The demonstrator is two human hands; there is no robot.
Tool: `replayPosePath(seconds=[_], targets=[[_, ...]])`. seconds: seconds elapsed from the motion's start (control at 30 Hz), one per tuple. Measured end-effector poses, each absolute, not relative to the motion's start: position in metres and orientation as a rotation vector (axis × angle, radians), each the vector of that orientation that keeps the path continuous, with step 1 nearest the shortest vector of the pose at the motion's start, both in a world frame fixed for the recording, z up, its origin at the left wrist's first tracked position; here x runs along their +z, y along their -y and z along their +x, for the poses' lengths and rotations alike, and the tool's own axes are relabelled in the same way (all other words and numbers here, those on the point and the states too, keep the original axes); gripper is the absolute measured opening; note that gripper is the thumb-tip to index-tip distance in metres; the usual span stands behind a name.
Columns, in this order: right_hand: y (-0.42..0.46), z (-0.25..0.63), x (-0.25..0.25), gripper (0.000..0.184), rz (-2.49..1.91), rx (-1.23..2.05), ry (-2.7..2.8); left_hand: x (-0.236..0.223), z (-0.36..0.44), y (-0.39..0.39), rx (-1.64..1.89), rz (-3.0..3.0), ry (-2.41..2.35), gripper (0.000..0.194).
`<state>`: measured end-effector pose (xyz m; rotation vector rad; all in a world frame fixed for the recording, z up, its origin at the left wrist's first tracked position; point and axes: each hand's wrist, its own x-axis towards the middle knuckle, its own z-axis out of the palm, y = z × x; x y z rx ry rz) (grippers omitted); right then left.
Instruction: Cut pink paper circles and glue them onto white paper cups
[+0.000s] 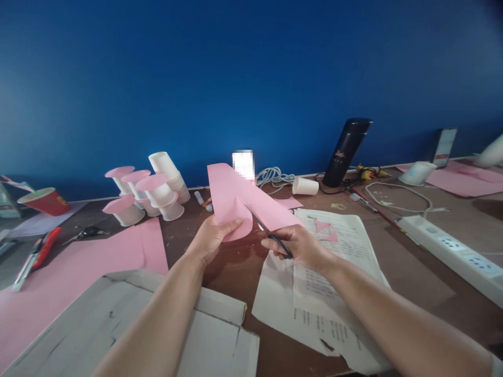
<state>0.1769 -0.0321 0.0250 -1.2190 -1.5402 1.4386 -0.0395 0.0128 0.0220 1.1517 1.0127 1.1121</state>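
A sheet of pink paper [230, 193] is held up over the table, partly cut, with a slit splitting it into two flaps. My left hand [214, 235] pinches the lower edge of its left flap, the thumb lying on top. In my right hand [298, 245] is a pair of scissors [279, 242] with black handles, fingers closed round them. The blades run into the slit between the flaps, and their tips are hidden by the paper. The right flap rests against the back of my right hand.
Paper cups topped with pink discs [151, 183] stand at the left by a cup stack [165, 165]. Printed sheets [338, 251] lie under my right forearm, cardboard [129, 314] under my left. A black flask [346, 154], a tipped cup [305, 186] and a power strip [451, 251] are rightward.
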Motion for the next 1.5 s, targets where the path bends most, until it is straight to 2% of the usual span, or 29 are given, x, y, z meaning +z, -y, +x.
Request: replayPosePath(seconds=[0.33,0.63,0.77,0.9,1.17,1.5], targets=[[0.035,0.175,0.028,0.041,-1.129,1.505,1.699,0.013,-0.043,-0.02,1.194,1.163,-1.066,0.056],[0.039,0.188,0.036,0.043,-1.068,1.705,1.749,0.01,-0.051,-0.026,1.402,1.083,-1.124,0.056],[0.039,0.187,0.038,0.041,-0.972,1.629,1.628,0.018,-0.048,-0.02,1.39,1.09,-1.084,0.057],[0.036,0.182,0.034,0.042,-1.081,1.593,1.55,0.023,-0.046,-0.016,1.392,1.09,-1.04,0.058],[0.031,0.185,0.025,0.044,-1.076,1.63,1.693,0.025,-0.046,-0.015,1.391,1.085,-0.864,0.054],[0.03,0.185,0.025,0.048,-1.111,1.57,1.697,0.036,-0.043,-0.007,1.106,1.114,-0.926,0.046]])
